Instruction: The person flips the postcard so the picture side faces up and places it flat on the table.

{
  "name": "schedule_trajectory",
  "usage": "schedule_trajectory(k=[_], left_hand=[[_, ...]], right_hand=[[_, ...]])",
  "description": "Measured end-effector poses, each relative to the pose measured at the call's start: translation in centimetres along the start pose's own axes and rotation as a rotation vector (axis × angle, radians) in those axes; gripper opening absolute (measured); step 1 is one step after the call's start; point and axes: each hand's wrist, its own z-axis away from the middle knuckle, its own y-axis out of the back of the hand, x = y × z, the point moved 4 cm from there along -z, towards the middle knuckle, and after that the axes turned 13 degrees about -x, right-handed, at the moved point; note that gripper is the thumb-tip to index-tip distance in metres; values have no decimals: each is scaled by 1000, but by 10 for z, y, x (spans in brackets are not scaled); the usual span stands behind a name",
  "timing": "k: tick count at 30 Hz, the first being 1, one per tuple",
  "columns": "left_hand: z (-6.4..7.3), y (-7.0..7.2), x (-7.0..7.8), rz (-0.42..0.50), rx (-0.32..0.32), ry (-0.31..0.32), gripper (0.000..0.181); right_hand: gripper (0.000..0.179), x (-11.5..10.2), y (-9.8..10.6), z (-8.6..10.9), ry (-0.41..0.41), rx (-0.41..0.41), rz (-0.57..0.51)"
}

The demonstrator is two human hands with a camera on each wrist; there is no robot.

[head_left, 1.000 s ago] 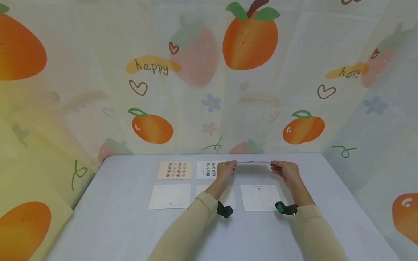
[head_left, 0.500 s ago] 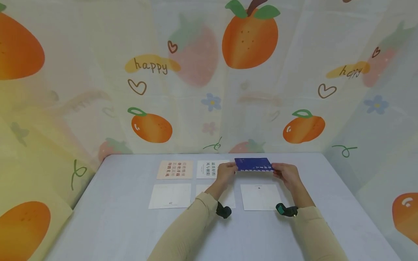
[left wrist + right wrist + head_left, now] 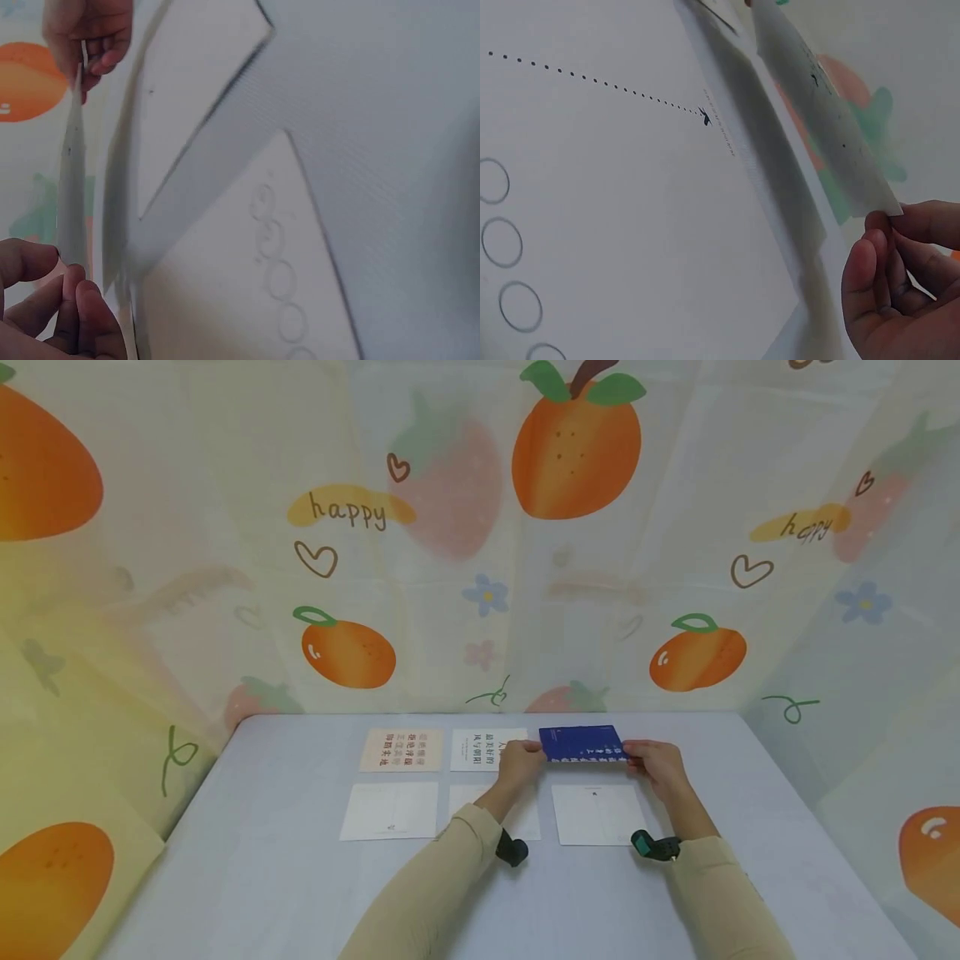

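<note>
A blue postcard with white characters is held between both hands at the far right of the card rows, its blue face up. My left hand pinches its left edge, and my right hand pinches the right edge. Its pale underside shows in the right wrist view, above the table. In the left wrist view the left hand's fingers grip the near end of the card. Below the blue card lies a white postcard with a small dark mark.
A cream card with red characters and a white card with dark characters lie in the back row. In front are two more white cards, one partly behind the left arm. A fruit-print curtain stands behind the table.
The blue card was edge-on a second ago. It has since tilted so its blue face shows, and both hands have come slightly lower and nearer, still holding it.
</note>
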Motion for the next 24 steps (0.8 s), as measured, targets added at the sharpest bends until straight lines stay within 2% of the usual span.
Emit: schedule_trajectory(k=[6,19,24], left_hand=[[-1,-2,-2,-87,-14,-1,31],[1,-5,1,-141,-53,22,31],[1,-6,2,-155,-82,51,35]], right_hand=[[38,3,-1,-1,-26,27,22],[39,7,1,-2,-47,46,14],[39,8,2,-2,-49,51,17]])
